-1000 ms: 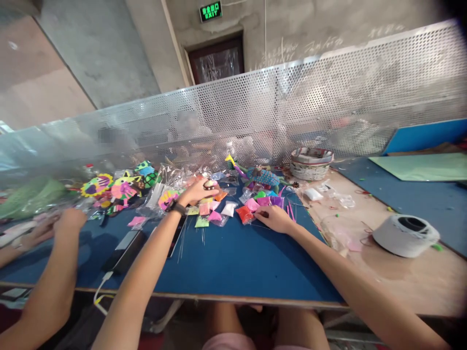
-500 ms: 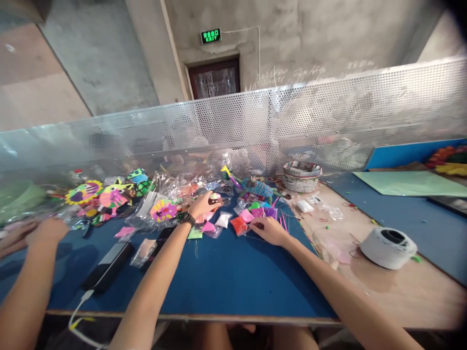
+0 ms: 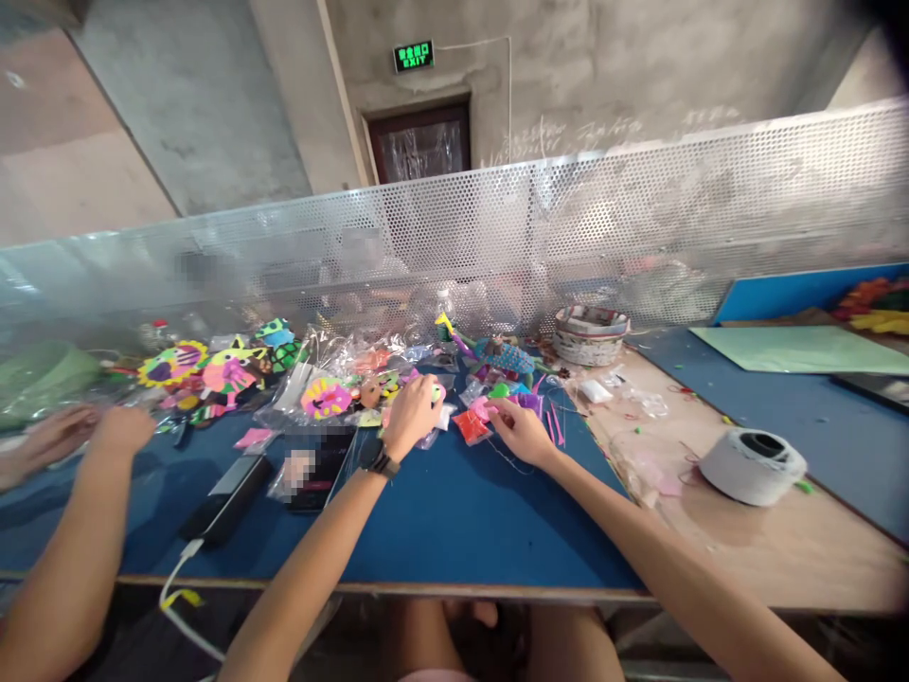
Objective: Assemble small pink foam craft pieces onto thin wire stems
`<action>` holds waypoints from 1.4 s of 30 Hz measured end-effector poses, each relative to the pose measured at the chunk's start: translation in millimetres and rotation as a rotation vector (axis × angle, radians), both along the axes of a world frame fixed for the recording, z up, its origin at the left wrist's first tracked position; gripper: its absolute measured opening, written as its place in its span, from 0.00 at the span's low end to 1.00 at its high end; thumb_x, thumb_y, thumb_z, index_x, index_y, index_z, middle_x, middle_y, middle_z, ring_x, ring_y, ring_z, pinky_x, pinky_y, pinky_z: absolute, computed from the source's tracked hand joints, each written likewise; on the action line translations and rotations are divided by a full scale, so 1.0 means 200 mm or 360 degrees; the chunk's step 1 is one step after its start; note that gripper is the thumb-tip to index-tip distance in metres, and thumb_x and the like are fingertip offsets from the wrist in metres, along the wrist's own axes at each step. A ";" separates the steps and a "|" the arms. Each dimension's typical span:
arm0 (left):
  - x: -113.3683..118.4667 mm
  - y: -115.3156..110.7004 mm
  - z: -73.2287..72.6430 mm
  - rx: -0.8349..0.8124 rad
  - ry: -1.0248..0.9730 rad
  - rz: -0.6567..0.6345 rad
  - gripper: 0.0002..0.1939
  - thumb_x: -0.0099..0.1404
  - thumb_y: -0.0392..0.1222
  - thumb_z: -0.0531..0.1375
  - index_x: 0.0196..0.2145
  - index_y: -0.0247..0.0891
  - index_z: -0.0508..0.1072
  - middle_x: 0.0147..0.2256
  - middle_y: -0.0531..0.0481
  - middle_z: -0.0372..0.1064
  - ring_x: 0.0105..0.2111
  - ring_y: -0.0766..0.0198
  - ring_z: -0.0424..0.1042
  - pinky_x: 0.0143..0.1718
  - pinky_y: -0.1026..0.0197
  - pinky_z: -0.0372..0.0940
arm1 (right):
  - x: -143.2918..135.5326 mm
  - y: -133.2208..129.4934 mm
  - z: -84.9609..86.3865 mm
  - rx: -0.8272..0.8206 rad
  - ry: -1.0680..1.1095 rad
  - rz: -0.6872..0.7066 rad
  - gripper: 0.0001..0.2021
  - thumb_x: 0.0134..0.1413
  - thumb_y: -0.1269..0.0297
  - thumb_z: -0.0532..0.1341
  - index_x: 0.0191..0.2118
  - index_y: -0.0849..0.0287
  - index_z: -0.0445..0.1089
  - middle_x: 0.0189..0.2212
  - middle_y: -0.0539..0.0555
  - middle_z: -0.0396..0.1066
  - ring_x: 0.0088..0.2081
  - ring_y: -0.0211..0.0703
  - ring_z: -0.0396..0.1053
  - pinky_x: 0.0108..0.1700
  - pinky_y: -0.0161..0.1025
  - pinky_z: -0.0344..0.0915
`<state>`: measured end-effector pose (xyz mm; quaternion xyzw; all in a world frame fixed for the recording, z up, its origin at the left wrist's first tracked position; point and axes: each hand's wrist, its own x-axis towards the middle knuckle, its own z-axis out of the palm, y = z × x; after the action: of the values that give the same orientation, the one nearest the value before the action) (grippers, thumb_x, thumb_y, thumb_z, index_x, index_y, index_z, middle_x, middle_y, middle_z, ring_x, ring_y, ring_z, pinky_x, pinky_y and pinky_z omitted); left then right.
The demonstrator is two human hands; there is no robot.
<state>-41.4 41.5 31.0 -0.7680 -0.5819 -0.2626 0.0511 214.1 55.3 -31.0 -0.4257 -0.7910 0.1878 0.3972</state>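
In the head view, the left hand (image 3: 414, 414) is arched palm-down beside a white packet (image 3: 445, 416), its grip hidden, while the right hand (image 3: 524, 432) is angled inward, fingertips narrowly gathered at a pink packet (image 3: 484, 408) lying against a red-orange packet (image 3: 470, 427), any hold unclear.

Tbl (image 3: 483, 535) ctr-front open; perf. screen (image 3: 490, 227) blocks rear, wht roll (image 3: 753, 469) R.
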 end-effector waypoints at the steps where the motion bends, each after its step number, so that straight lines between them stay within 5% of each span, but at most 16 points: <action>1: -0.02 0.02 0.00 -0.0011 0.0057 0.0003 0.22 0.65 0.44 0.59 0.55 0.40 0.66 0.51 0.38 0.66 0.55 0.45 0.64 0.55 0.48 0.58 | 0.00 0.00 0.00 0.0007 -0.0020 -0.0011 0.19 0.67 0.53 0.50 0.49 0.56 0.73 0.26 0.51 0.73 0.26 0.41 0.69 0.28 0.35 0.58; 3: -0.08 0.07 0.00 -0.0115 0.0139 -0.0037 0.31 0.57 0.44 0.66 0.57 0.41 0.65 0.54 0.38 0.64 0.56 0.43 0.62 0.56 0.48 0.58 | 0.01 0.00 -0.01 0.0008 -0.0038 -0.0011 0.19 0.67 0.52 0.50 0.49 0.55 0.73 0.24 0.50 0.72 0.25 0.41 0.68 0.28 0.35 0.57; 9: -0.22 0.22 0.03 -0.0271 0.0074 -0.0202 0.22 0.61 0.48 0.63 0.52 0.43 0.72 0.49 0.43 0.69 0.50 0.50 0.70 0.51 0.51 0.63 | 0.02 0.02 -0.02 -0.0023 0.0018 0.0052 0.19 0.66 0.53 0.51 0.51 0.58 0.72 0.25 0.51 0.72 0.24 0.41 0.68 0.28 0.35 0.60; 14: -0.24 0.27 0.08 -0.0482 -0.0315 -0.0210 0.20 0.60 0.55 0.64 0.46 0.42 0.75 0.44 0.44 0.75 0.46 0.51 0.73 0.48 0.53 0.65 | 0.02 0.04 -0.02 -0.0056 0.0133 0.0085 0.18 0.65 0.53 0.52 0.51 0.57 0.71 0.28 0.52 0.73 0.26 0.41 0.69 0.30 0.36 0.63; 18: -0.25 0.25 0.12 -0.0512 -0.0813 -0.0139 0.24 0.61 0.57 0.63 0.50 0.41 0.72 0.49 0.43 0.74 0.48 0.53 0.73 0.48 0.54 0.67 | 0.01 0.03 0.01 -0.0098 0.0395 0.0027 0.20 0.66 0.54 0.50 0.57 0.56 0.65 0.33 0.52 0.74 0.28 0.41 0.69 0.33 0.38 0.66; 23: -0.15 0.18 0.09 -0.0749 -0.1347 -0.0401 0.26 0.64 0.59 0.59 0.55 0.42 0.71 0.52 0.43 0.72 0.49 0.53 0.73 0.48 0.52 0.68 | -0.05 0.00 0.04 -0.0104 0.0378 0.0224 0.15 0.64 0.57 0.52 0.43 0.57 0.74 0.41 0.57 0.75 0.41 0.45 0.72 0.43 0.40 0.68; 27: 0.03 0.11 -0.02 -0.0970 -0.1726 -0.0663 0.29 0.65 0.59 0.59 0.59 0.43 0.68 0.49 0.41 0.74 0.44 0.51 0.76 0.47 0.49 0.69 | -0.13 -0.03 0.02 -0.0226 0.0564 0.0254 0.16 0.62 0.55 0.55 0.43 0.59 0.75 0.43 0.57 0.76 0.43 0.45 0.73 0.46 0.41 0.68; 31: 0.16 0.07 -0.11 -0.1008 -0.1892 -0.0824 0.30 0.65 0.55 0.61 0.62 0.45 0.65 0.52 0.42 0.72 0.49 0.51 0.74 0.51 0.48 0.67 | -0.15 -0.03 0.00 -0.0390 0.0738 0.0089 0.19 0.60 0.48 0.58 0.40 0.60 0.76 0.32 0.54 0.75 0.30 0.41 0.71 0.32 0.36 0.67; 35: 0.18 0.05 -0.16 -0.0910 -0.1880 -0.0775 0.32 0.65 0.56 0.61 0.64 0.47 0.62 0.55 0.43 0.70 0.53 0.51 0.72 0.52 0.49 0.67 | -0.15 -0.02 0.02 -0.0642 0.0917 0.0100 0.25 0.58 0.41 0.57 0.41 0.60 0.75 0.18 0.47 0.63 0.16 0.34 0.56 0.17 0.33 0.55; 42: 0.19 0.01 -0.16 -0.0782 -0.1752 -0.0804 0.28 0.65 0.54 0.61 0.60 0.44 0.66 0.56 0.43 0.68 0.56 0.51 0.68 0.56 0.50 0.63 | -0.13 -0.05 0.05 -0.0621 0.0900 0.0106 0.23 0.53 0.43 0.62 0.34 0.61 0.77 0.16 0.47 0.60 0.16 0.33 0.54 0.17 0.32 0.50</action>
<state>-3.7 43.4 -1.8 -0.6237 -0.3678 -0.4807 -0.4946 188.5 45.4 -22.0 -0.3987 -0.6122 0.4591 0.5054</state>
